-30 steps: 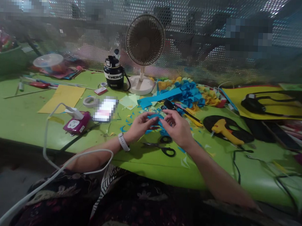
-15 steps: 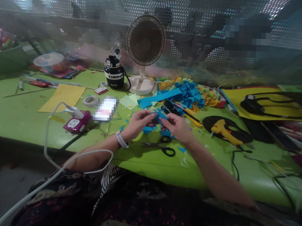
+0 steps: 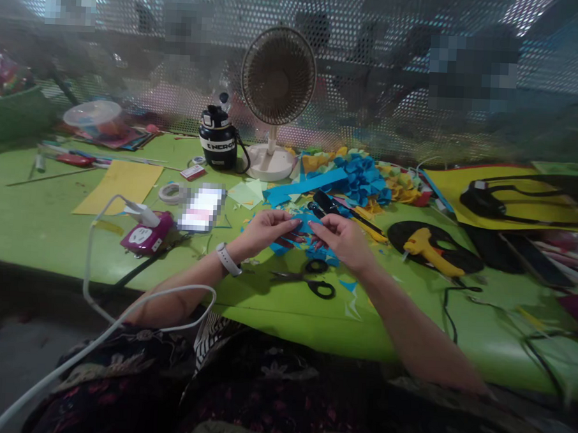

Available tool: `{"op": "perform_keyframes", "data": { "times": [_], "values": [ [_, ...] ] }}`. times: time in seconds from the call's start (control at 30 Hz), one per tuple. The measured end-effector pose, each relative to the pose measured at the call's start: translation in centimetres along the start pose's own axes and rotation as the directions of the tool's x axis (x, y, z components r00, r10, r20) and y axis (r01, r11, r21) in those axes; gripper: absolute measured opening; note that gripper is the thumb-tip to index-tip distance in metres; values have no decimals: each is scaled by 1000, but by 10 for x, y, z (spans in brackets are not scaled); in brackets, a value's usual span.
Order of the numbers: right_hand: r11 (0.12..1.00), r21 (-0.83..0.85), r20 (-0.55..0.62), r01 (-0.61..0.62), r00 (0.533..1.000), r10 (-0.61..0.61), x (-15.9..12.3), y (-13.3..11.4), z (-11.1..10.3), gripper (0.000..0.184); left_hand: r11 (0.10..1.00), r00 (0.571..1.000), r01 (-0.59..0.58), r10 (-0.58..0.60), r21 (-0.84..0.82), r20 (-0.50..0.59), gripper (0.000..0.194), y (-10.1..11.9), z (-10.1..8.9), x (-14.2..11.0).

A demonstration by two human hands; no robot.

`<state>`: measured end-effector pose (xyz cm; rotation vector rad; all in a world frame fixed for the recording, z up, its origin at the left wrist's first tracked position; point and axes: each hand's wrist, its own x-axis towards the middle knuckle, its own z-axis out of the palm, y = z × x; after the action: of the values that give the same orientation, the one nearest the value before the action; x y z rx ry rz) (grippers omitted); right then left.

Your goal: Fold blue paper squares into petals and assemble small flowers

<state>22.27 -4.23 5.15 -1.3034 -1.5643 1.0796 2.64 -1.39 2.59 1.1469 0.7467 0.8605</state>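
Note:
Between my two hands is a small piece of blue paper [image 3: 306, 222], pinched from both sides. My left hand [image 3: 269, 231], with a pale watch on the wrist, grips its left edge between thumb and fingers. On the other edge my right hand [image 3: 340, 240] has a similar pinch. Blue paper scraps [image 3: 280, 248] lie on the table beneath the hands. Closer to me rest scissors [image 3: 310, 279] with black handles, blades partly apart. Beyond the hands are a blue paper strip [image 3: 309, 187] and a heap of cut blue paper pieces [image 3: 362, 178].
A yellow glue gun [image 3: 434, 251] lies on a black disc at right. To the left are a phone [image 3: 202, 208], a roll of tape [image 3: 172, 192], a purple power adapter [image 3: 147, 232] and a looping white cable [image 3: 88, 265]. A fan [image 3: 278, 79] and black bottle [image 3: 218, 140] stand behind.
My hands have drawn slightly apart, the left shifting a little left and the right a little right. More of the blue paper shows between them.

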Motion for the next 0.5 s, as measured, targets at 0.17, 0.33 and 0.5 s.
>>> {"op": "perform_keyframes", "data": {
  "times": [0.17, 0.33, 0.5],
  "values": [
    [1000, -4, -18, 3, 1000, -3, -1, -1, 1, 53, 1000, 1000, -10, 10, 7, 12, 29, 1, -1, 0],
    [1000, 24, -25, 9, 1000, -8, -1, 0, 1, 53, 1000, 1000, -13, 12, 21, 27, 32, 3, 0, -2],
    [1000, 8, -17, 15, 1000, -15, 0, 2, 0, 52, 999, 1000, 1, -2, 55, 14, 28, 1, -3, -1]
  ]
}}
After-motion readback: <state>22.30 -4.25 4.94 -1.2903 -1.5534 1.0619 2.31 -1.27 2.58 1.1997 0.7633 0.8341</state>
